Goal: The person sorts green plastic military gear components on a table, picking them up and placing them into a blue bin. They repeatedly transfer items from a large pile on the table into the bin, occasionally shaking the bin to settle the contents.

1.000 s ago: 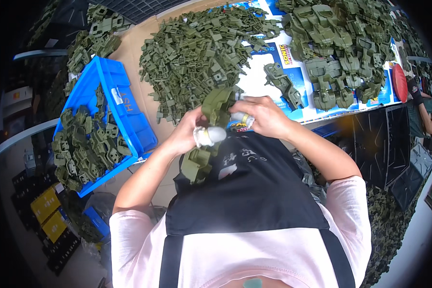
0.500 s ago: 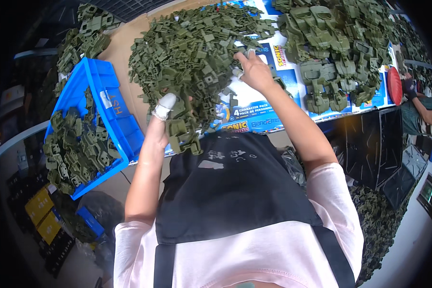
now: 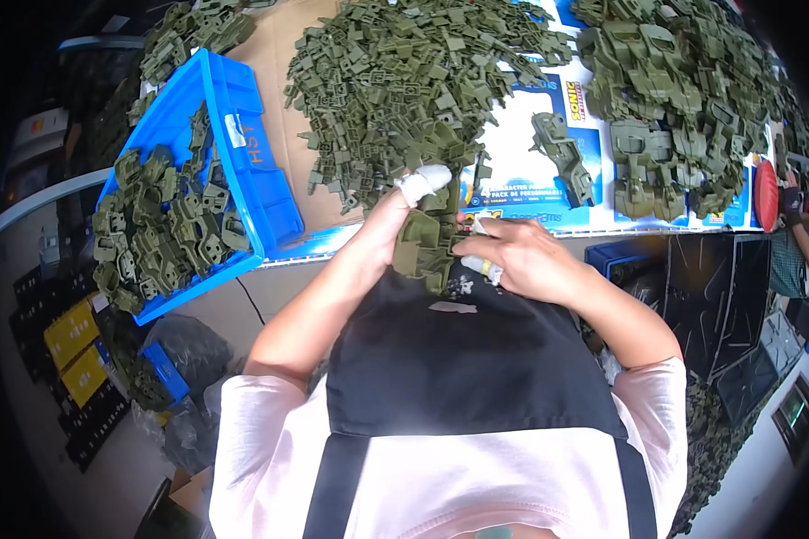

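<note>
My left hand (image 3: 394, 214), its thumb wrapped in white, grips an olive-green plastic toy vehicle body (image 3: 422, 244) in front of my apron. Close against that body's right side is my right hand (image 3: 532, 256), with fingers bent inward and white wraps on some of them. Whatever its fingertips pinch is hidden. Just beyond both hands spreads a large heap of small olive-green plastic parts (image 3: 395, 90). A single long green vehicle body (image 3: 562, 160) lies on the printed card sheet (image 3: 512, 148), to the right of the heap.
At the left, a tilted blue bin (image 3: 274, 193) holds several green vehicle bodies (image 3: 166, 225). More bodies are stacked (image 3: 683, 99) at the table's right, beside a red round object (image 3: 765, 198). Another person's arm (image 3: 804, 238) shows at the far right. Black trays (image 3: 719, 287) stand below the table.
My right hand has come back from the edge of the small-parts heap to the vehicle body in my left hand. The left hand with the body has shifted right. The view has shifted too.
</note>
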`<state>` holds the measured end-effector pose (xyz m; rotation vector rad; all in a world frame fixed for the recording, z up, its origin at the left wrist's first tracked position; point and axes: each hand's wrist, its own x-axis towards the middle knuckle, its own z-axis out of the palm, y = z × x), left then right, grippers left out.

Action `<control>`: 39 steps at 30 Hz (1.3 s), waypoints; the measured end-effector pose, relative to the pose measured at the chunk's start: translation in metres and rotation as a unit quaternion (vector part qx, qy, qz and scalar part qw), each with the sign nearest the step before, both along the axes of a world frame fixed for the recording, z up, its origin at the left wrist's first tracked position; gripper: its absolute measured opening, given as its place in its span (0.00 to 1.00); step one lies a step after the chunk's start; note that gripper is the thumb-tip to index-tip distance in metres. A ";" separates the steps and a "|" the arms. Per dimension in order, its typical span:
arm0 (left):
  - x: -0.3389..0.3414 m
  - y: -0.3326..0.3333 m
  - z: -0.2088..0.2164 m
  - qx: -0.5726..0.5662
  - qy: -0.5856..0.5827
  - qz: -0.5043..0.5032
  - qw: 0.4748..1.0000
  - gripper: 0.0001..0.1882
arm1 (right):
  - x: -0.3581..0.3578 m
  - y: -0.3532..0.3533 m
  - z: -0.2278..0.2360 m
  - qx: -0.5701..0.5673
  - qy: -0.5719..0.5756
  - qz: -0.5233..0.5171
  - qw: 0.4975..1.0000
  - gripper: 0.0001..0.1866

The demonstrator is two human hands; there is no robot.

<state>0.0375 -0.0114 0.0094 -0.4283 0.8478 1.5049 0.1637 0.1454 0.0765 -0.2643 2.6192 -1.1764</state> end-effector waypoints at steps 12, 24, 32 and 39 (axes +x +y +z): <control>0.010 0.015 0.016 -0.032 0.099 -0.042 0.994 0.13 | 0.004 -0.008 -0.002 0.035 -0.042 0.053 0.997 0.23; 0.010 0.022 0.017 -0.075 0.167 -0.089 0.979 0.19 | 0.009 -0.008 -0.013 -0.008 -0.006 0.034 0.999 0.15; -0.033 0.011 -0.011 0.041 0.116 -0.029 0.992 0.29 | 0.025 0.108 -0.092 0.011 0.073 -0.310 0.948 0.35; -0.033 0.011 -0.009 0.012 0.321 0.075 0.944 0.29 | 0.039 0.076 -0.110 -0.296 -0.045 -0.404 0.864 0.39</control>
